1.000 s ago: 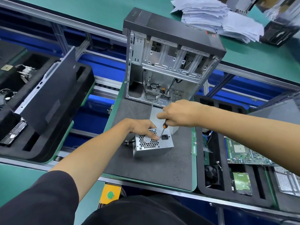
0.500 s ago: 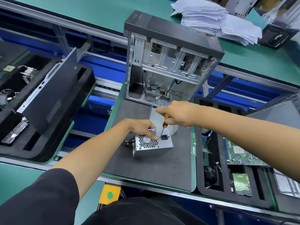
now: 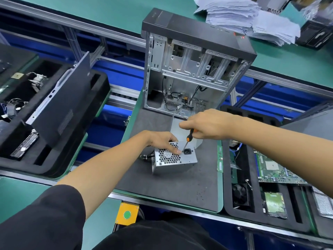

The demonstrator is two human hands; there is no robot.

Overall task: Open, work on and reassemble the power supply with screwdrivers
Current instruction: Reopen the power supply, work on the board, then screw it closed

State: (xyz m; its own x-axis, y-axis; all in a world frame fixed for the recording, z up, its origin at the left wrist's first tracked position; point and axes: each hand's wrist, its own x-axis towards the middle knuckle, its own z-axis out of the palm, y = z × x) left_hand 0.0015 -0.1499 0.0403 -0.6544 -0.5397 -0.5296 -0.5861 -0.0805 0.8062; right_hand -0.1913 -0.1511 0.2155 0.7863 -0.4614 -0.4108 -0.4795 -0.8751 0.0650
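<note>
A silver power supply (image 3: 187, 160) with a honeycomb grille and a black socket lies on the grey mat (image 3: 171, 186). My left hand (image 3: 162, 139) rests on its top, fingers curled over the grille, one fingertip beside the socket. My right hand (image 3: 207, 125) grips an orange-and-black screwdriver (image 3: 188, 137). Its thin shaft slants down to a point on the power supply's face just left of the socket.
An open computer case (image 3: 189, 69) stands upright behind the mat. A black foam tray (image 3: 100, 91) with a side panel (image 3: 59, 103) leaning in it sits at the left. Another foam tray (image 3: 228, 204) at the right holds a motherboard (image 3: 275, 166), a fan and a drive. Paper stacks (image 3: 243, 17) lie at the back.
My right hand has tilted the screwdriver a little, so more of the orange handle shows below my fingers. The left hand and the power supply have stayed put.
</note>
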